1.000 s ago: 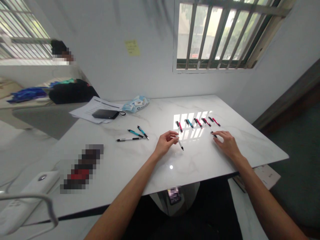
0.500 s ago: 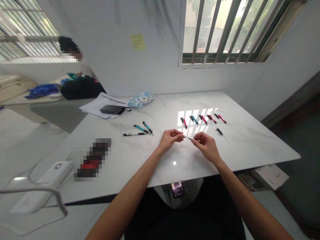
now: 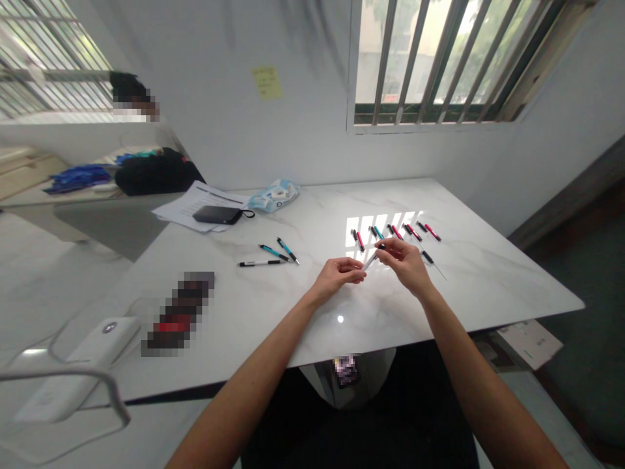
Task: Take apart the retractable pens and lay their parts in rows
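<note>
Head view: pen [image 3: 371,259] (tilted) pinched between both hands' fingers [image 3: 385,247].

Office: papers [image 3: 195,203]; pens [image 3: 273,253]

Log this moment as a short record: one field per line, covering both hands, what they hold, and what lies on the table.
left hand: pinches the lower end of the white pen
right hand: grips the pen's upper, black-tipped end
pen pose: tilted, lifted off the table
row of pen parts: beyond the hands, in the window glare
three pens: left of the hands
black case: on papers, far left
</note>
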A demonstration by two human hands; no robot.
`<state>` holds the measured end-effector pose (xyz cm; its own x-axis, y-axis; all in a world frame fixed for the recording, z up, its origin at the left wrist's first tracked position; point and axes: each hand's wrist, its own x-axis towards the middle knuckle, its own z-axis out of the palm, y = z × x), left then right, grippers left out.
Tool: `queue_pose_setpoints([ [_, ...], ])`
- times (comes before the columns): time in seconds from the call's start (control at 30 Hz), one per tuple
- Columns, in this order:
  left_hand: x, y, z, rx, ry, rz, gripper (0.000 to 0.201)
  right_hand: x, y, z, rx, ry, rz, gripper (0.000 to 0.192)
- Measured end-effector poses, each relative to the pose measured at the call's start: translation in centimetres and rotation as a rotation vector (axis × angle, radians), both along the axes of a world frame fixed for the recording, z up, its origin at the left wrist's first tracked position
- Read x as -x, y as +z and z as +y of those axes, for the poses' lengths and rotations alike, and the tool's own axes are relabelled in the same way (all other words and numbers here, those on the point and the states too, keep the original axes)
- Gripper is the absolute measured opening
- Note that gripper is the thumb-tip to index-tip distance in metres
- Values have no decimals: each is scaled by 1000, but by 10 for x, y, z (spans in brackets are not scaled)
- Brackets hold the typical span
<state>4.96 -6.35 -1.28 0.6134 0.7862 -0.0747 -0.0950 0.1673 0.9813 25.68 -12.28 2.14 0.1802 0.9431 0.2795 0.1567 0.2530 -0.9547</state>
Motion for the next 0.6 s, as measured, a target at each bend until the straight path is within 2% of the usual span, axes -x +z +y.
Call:
queue_pose_setpoints([
  [0.1, 0, -3, 2, -14, 20, 14, 42, -30, -5, -6, -32, -110, 31, 34],
  [0.27, -1, 0, 3, -126, 41, 30, 38, -104, -27, -31, -29, -398, 54, 36],
  [0.43, -2, 7, 2, -144, 92, 70, 38, -159, -51, -61, 79, -672, -224, 40],
  [0.6, -2, 5, 6, -167, 158, 116, 39, -176, -69, -72, 225, -751, -613, 41],
])
